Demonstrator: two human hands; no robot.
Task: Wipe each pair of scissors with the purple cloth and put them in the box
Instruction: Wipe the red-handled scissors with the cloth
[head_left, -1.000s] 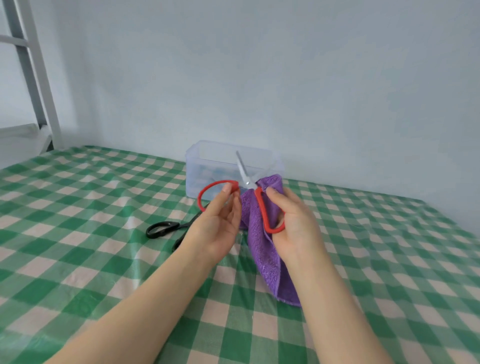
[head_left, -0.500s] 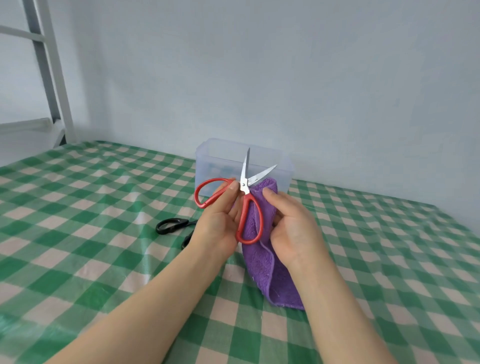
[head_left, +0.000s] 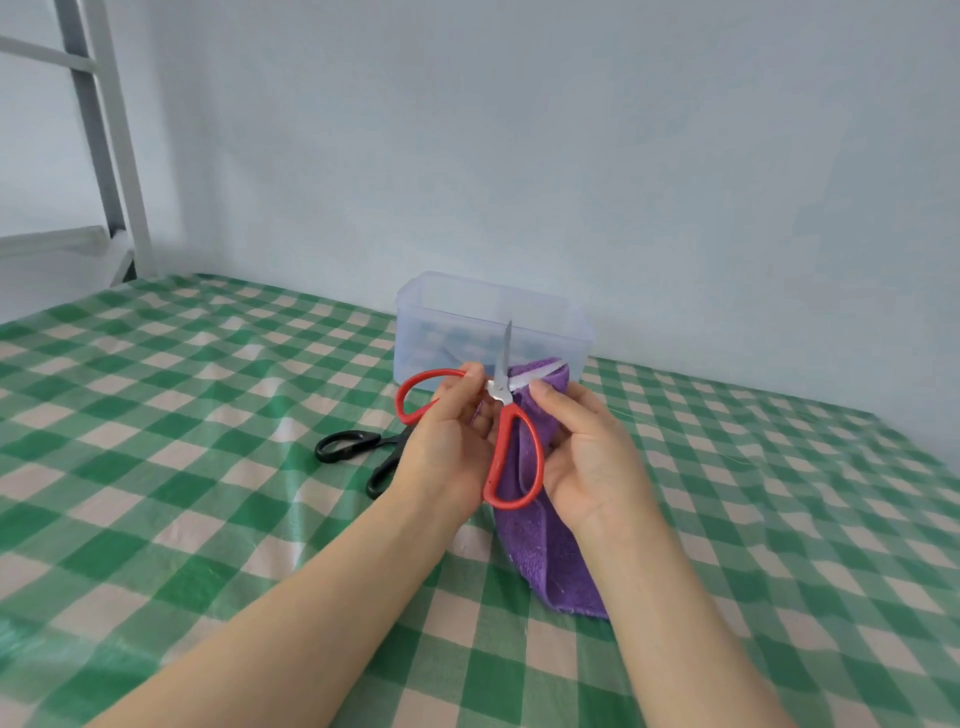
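Checkered table (head_left: 182, 467): red scissors (head_left: 500, 447), purple cloth (head_left: 550, 561)

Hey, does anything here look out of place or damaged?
Nothing looks spilled or broken. The red scissors are spread open, one bare blade pointing up by the left hand, the other lying against the purple cloth in the right hand.

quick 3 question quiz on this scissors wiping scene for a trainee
1. True or false: the left hand holds the red scissors with their blades closed.
2. The black scissors lie: A on the floor, B on the tablecloth, C on a chair.
3. Which hand holds the purple cloth against a blade?

Key: 1 false, the blades are open. 2 B. 3 the right hand.
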